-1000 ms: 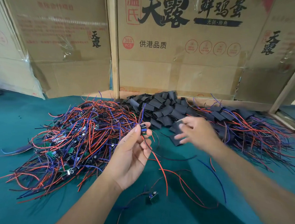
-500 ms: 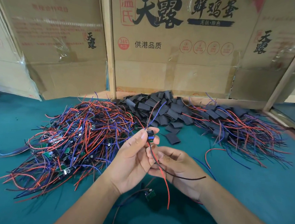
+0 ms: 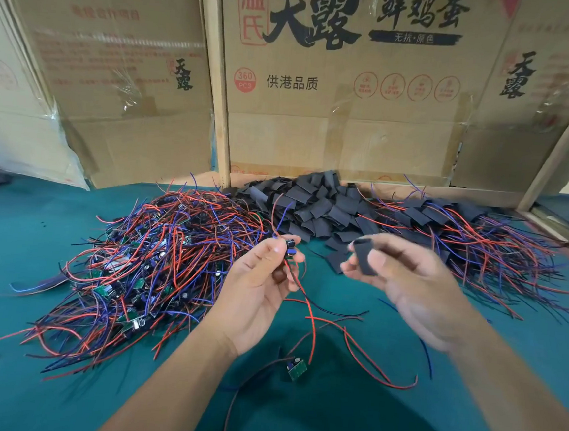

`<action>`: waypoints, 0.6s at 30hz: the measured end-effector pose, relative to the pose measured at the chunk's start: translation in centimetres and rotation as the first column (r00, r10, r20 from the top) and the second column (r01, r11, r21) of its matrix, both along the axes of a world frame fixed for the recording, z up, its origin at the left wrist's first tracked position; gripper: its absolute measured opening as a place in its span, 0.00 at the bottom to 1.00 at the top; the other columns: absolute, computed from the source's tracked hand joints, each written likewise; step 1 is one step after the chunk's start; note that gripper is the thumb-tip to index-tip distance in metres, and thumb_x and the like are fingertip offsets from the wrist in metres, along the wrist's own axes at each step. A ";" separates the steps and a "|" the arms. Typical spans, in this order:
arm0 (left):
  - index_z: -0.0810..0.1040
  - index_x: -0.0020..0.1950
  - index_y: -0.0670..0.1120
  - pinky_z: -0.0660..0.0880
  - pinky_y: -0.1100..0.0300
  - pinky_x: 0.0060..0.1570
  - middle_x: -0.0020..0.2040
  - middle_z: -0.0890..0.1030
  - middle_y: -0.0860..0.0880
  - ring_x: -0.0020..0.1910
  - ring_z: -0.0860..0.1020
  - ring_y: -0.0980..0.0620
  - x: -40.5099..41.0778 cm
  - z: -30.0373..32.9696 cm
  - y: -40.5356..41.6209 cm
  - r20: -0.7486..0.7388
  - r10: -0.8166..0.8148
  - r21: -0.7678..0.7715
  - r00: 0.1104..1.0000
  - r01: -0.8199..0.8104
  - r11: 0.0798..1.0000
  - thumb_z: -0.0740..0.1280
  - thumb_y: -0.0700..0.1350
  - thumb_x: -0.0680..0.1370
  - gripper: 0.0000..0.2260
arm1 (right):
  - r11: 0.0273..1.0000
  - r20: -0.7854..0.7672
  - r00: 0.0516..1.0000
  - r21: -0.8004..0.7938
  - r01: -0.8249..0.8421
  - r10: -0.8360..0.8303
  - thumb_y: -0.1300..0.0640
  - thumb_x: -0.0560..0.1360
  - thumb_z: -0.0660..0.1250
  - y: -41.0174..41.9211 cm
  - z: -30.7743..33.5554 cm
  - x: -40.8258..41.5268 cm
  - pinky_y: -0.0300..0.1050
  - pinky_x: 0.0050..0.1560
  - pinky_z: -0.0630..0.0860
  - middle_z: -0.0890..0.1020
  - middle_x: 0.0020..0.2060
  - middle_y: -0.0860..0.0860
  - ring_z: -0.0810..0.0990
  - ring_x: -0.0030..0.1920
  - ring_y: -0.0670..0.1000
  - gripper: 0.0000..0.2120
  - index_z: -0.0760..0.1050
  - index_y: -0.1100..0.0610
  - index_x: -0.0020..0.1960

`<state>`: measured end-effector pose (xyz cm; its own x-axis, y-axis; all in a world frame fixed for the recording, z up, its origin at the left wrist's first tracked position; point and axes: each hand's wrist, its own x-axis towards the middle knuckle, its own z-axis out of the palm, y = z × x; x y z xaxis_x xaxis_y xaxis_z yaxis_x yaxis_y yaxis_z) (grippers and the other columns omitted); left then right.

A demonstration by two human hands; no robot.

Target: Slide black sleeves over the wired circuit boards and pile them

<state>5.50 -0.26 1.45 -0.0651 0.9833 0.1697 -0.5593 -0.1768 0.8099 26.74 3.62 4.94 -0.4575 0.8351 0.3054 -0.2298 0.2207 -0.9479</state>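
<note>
Above table middle: left hand [image 3: 258,290] up, pinching a small wired board [image 3: 290,247] between thumb and fingertips, red and dark leads trailing down to the green cloth.
Right hand [image 3: 407,288]: now lifted and apart from the left, blurred by motion, gripping one black sleeve [image 3: 363,256] between thumb and fingers; half a second ago down beside the left hand, among the leads, with no sleeve to be seen in it.
Change: sleeve now up level with the board, near it but not touching; sleeve mouth not clear enough to tell whether open or flat.
Meaning: both parts in hand, so probably the start of the sliding step; board not yet covered.
Next move, as a guess: sleeve mouth opened and fed over the board or its leads; loose leads likely to snag at the opening.
Left half of table: heap of bare wired boards [image 3: 147,272], a large tangle of red and blue leads, still plenty to do.
Far edge, middle: heap of loose sleeves [image 3: 315,206] against the cardboard boxes [image 3: 336,116].
Far right of table: pile of finished pieces [image 3: 464,231], sleeves on, leads fanned out.
Near edge, between forearms: one stray board [image 3: 297,368] lying flat on the table [image 3: 36,400], uncovered.
</note>
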 end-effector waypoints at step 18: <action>0.83 0.49 0.46 0.71 0.56 0.53 0.39 0.78 0.50 0.41 0.76 0.53 2.4 -0.6 -0.8 -0.129 -0.060 0.120 0.990 0.075 0.990 0.71 0.47 0.78 0.05 | 0.978 -0.049 0.985 0.133 -0.160 0.168 0.53 0.73 0.69 -1.8 -0.2 -2.5 0.45 0.53 0.75 0.83 0.43 0.57 0.80 0.46 0.55 0.12 0.82 0.57 0.53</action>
